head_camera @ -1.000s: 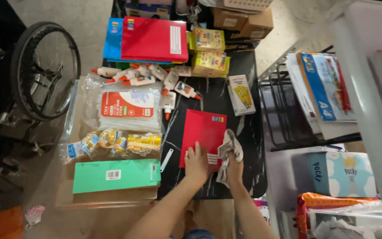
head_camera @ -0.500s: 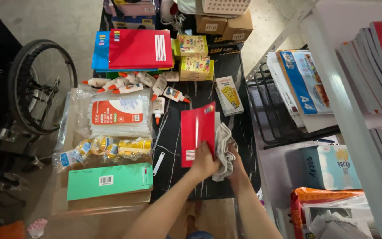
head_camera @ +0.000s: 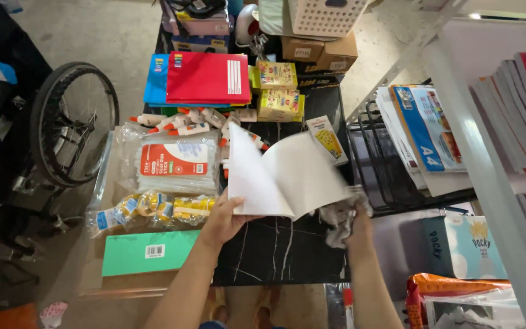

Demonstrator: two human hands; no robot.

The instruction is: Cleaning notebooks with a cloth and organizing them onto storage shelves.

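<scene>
Notebook (head_camera: 287,176), shut a moment earlier, now open above the tabletop (head_camera: 287,250): left hand (head_camera: 223,222) grasps its edge; right hand (head_camera: 351,216) clenches a cloth (head_camera: 336,216).

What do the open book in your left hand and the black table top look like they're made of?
The open notebook looks like thin matte paper: white pages, faintly lined, bending and fanning under the left hand. The table top looks like polished black stone or a marble-print laminate; pale veins cross a smooth dark surface, but the view leaves open which.
</scene>
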